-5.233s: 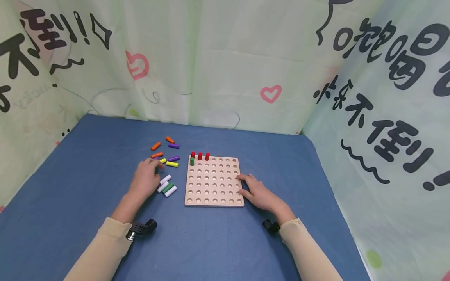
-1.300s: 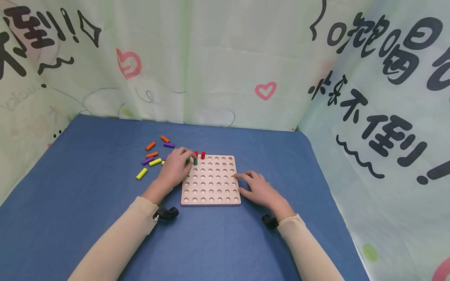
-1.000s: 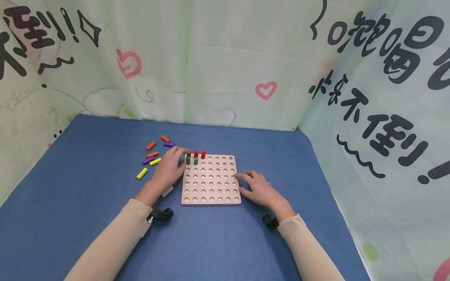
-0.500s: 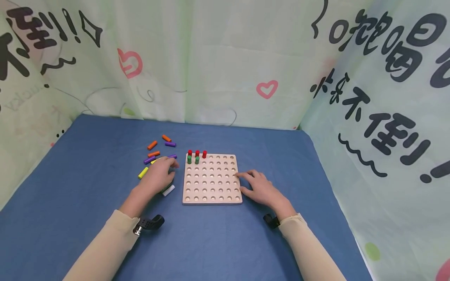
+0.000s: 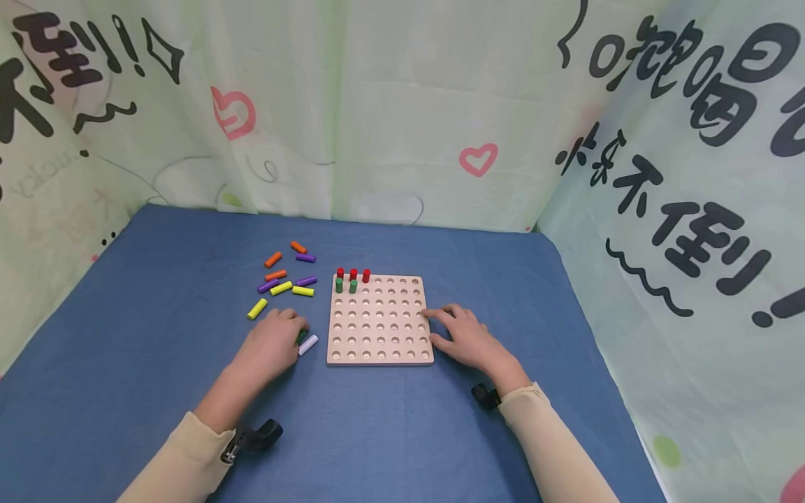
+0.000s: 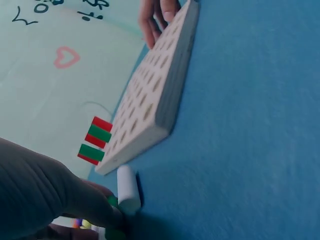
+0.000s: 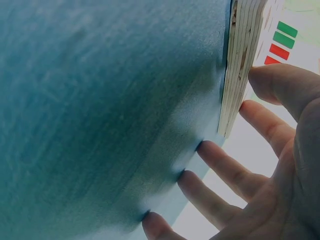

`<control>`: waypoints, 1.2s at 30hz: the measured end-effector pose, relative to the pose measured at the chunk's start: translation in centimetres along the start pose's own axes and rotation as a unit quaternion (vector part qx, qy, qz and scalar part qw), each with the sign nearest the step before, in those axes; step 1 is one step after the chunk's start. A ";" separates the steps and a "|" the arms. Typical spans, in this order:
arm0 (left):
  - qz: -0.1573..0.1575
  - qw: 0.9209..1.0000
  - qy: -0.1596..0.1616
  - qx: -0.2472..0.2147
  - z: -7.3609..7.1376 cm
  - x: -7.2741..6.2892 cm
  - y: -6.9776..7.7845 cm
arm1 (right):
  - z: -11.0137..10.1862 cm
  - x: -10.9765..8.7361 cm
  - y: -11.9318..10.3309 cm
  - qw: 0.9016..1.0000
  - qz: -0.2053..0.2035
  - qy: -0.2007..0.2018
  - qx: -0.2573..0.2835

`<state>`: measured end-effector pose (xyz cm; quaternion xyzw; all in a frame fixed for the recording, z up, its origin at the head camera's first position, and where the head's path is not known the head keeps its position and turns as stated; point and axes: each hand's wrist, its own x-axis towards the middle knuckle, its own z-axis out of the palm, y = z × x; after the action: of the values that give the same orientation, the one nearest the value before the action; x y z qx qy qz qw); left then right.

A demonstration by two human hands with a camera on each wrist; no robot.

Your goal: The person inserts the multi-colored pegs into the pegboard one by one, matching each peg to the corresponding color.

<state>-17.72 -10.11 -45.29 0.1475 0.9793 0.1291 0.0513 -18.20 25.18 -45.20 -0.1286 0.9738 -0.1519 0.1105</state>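
Note:
My left hand [image 5: 269, 344] is low over the cloth, left of the pegboard, its thumb and fingers around a green peg [image 6: 115, 233]. Most of that peg is hidden behind the thumb in the left wrist view. Right beside the fingertips lies a white peg [image 5: 308, 344]. The light wooden pegboard [image 5: 380, 328] carries three red pegs [image 5: 353, 273] in its back row and two green pegs [image 5: 353, 286] in front of them, at the left. My right hand [image 5: 467, 340] rests at the board's right edge, thumb and index finger touching it, the other fingers spread on the cloth.
Behind the left hand, loose pegs lie scattered on the blue cloth [image 5: 390, 433]: orange pegs [image 5: 273, 260], purple pegs [image 5: 306, 281] and yellow pegs [image 5: 281, 288]. A printed curtain [image 5: 402, 126] surrounds the table at the back and sides.
A second green peg now stands in the board beside the first. My left hand has drawn back from the board, left and nearer, to the green and white pegs. The right hand stays put.

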 end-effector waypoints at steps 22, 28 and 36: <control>0.065 0.987 0.146 -0.014 1.7 -0.1 -1.3 | 0.1 0.0 0.1 1.000 -0.001 -0.002 -0.006; 0.068 0.985 0.146 -0.055 1.6 0.2 -0.9 | 0.3 0.0 0.2 1.000 0.001 0.002 -0.008; 0.064 0.987 0.124 -0.085 1.1 1.1 0.4 | 0.3 0.0 0.1 1.000 0.003 0.002 -0.010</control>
<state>-18.48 -9.11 -46.34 0.1882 0.9520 0.2319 -0.0666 -18.13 25.17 -45.47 -0.1268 0.9758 -0.1420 0.1079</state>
